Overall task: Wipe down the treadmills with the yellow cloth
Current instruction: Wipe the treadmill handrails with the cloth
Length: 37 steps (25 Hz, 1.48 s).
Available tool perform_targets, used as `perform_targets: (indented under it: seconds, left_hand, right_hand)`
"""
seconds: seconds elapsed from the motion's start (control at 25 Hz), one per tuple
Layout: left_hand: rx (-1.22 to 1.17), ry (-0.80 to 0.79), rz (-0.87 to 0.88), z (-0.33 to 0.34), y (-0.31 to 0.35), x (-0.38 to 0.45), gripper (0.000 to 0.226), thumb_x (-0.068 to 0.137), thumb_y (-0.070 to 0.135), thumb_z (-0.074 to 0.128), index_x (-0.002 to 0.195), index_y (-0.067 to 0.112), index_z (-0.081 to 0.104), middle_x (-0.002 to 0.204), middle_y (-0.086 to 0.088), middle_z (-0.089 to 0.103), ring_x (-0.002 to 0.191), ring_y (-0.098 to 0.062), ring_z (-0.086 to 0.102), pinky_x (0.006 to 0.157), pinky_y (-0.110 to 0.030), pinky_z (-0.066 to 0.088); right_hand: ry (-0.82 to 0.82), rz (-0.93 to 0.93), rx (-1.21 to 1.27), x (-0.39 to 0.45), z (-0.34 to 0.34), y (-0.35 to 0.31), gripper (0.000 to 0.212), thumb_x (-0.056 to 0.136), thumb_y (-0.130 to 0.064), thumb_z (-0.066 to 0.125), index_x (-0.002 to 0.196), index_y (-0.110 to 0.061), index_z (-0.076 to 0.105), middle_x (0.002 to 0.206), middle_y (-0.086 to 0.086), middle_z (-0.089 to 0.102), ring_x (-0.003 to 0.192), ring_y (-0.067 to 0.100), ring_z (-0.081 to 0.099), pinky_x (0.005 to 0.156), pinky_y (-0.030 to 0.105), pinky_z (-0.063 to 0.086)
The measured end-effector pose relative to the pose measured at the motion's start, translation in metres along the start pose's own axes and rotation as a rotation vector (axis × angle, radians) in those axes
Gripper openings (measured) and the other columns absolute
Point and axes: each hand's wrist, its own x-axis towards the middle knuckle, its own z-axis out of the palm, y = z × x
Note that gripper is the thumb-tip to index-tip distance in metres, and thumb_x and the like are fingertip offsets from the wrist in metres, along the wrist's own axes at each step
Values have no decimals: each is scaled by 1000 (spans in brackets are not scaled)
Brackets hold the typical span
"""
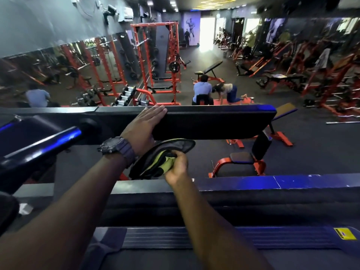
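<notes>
Head view, looking down over a treadmill's front end into a gym.

At frame centre, the left hand (145, 124) lies flat with straight fingers on the top edge of the console (204, 121), a long dark bar running across the middle of the frame. A dark watch (115, 146) sits on that wrist.

Just below and right of it, the right hand (177, 165) has its grip closed around the cloth (161, 159), a bunched yellow rag with dark folds. The cloth hangs right under the console's lower edge, touching or nearly touching it; which one cannot be told.

The treadmill deck (175, 238) fills the bottom of the frame. A handrail (39, 141) crosses the left side. Beyond, in the upper half, are red racks (155, 55), benches and people on the floor.

The step in hand looks like wiping the console, with the left hand steadying. The next move likely calls for pressing the cloth to the console face and sweeping along it.
</notes>
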Motion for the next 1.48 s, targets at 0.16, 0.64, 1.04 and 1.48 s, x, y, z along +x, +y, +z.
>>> perform_targets:
  seconds: [0.16, 0.64, 1.04, 1.48]
  left_hand:
    - [74, 51, -89, -18, -21, -7, 73, 65, -14, 52, 136, 3, 51, 142, -15, 50, 134, -31, 45, 117, -35, 27]
    - [79, 58, -260, -32, -52, -22, 82, 67, -12, 49, 142, 21, 48, 148, 1, 46, 139, -18, 39, 114, -24, 23]
    - [150, 53, -363, -28, -73, -36, 84, 67, -6, 56, 147, 8, 36, 155, -9, 33, 146, -24, 25, 122, -32, 15]
    - [174, 33, -427, -28, -41, -22, 75, 70, -1, 59, 143, 1, 39, 152, -16, 38, 144, -30, 27, 122, -35, 12]
  right_hand:
    - [28, -69, 160, 2, -16, -18, 37, 100, -16, 33, 79, -10, 63, 59, 6, 68, 52, 19, 66, 50, 23, 55]
    - [-46, 126, 187, 36, 33, 65, 37, 98, -25, 33, 93, -10, 66, 77, 11, 73, 84, 28, 62, 85, 39, 52]
    - [-39, 125, 199, 50, 36, 74, 37, 99, -31, 37, 101, -9, 66, 96, 14, 69, 91, 31, 62, 85, 43, 51]
    - [53, -6, 123, 25, 1, 6, 38, 100, -28, 32, 94, -11, 65, 84, 12, 70, 84, 28, 61, 73, 38, 50]
